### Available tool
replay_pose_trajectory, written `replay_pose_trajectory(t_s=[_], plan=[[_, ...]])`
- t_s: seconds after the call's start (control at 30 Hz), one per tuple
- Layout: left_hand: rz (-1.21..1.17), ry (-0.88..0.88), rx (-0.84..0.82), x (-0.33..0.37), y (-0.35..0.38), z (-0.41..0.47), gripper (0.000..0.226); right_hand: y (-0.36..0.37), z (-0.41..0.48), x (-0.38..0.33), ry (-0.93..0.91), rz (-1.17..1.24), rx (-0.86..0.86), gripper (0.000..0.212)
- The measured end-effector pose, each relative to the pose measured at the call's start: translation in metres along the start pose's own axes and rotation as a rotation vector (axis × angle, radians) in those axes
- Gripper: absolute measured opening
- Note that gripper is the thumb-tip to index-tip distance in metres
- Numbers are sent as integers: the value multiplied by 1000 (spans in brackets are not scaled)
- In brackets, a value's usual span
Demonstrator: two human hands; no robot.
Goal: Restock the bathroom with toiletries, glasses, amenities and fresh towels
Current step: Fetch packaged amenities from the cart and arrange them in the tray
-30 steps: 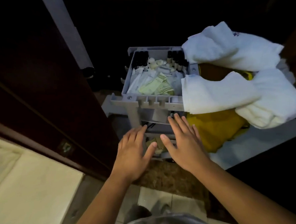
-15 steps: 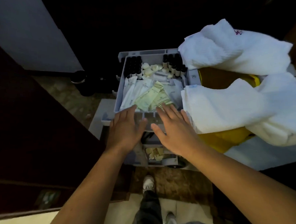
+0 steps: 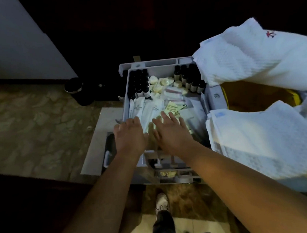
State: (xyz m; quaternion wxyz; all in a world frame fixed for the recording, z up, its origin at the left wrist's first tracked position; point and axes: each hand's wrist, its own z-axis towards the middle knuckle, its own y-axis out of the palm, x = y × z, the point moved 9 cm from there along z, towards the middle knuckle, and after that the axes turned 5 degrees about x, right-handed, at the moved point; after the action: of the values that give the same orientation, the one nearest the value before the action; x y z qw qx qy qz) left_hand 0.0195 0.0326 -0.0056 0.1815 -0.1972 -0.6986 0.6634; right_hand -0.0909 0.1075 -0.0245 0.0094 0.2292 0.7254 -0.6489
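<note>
White sachets (image 3: 145,109): print blurred, unreadable; towel (image 3: 244,58) bears red emblem (image 3: 270,33).

This looks like a hotel, seen from over a housekeeping cart (image 3: 179,180). On the cart's top sits a grey plastic amenity tray (image 3: 164,63) stocked in bulk with rows of small dark toiletry bottles (image 3: 138,83), round wrapped soaps (image 3: 160,82) and white printed sachets (image 3: 139,108). Along the cart's right edge lie folded white towels (image 3: 252,57), one stitched with a red logo (image 3: 270,33), over a yellow bag (image 3: 294,95). The floor (image 3: 34,122) is polished and marble-patterned, and a small black bin (image 3: 76,90) stands by the wall.
</note>
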Motion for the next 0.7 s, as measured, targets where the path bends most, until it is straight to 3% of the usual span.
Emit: replay_pose_trajectory(t_s=[0.17, 0.4, 0.7], plan=[[-27, 14, -16, 4, 6, 14, 52, 8, 23, -1, -9, 10, -4, 47], [-58, 22, -81, 4, 9, 14, 82, 18, 39, -4, -33, -6, -39, 49], [-69, -30, 41, -7, 2, 21, 65, 11, 36, -14, -61, -33, -43, 54]])
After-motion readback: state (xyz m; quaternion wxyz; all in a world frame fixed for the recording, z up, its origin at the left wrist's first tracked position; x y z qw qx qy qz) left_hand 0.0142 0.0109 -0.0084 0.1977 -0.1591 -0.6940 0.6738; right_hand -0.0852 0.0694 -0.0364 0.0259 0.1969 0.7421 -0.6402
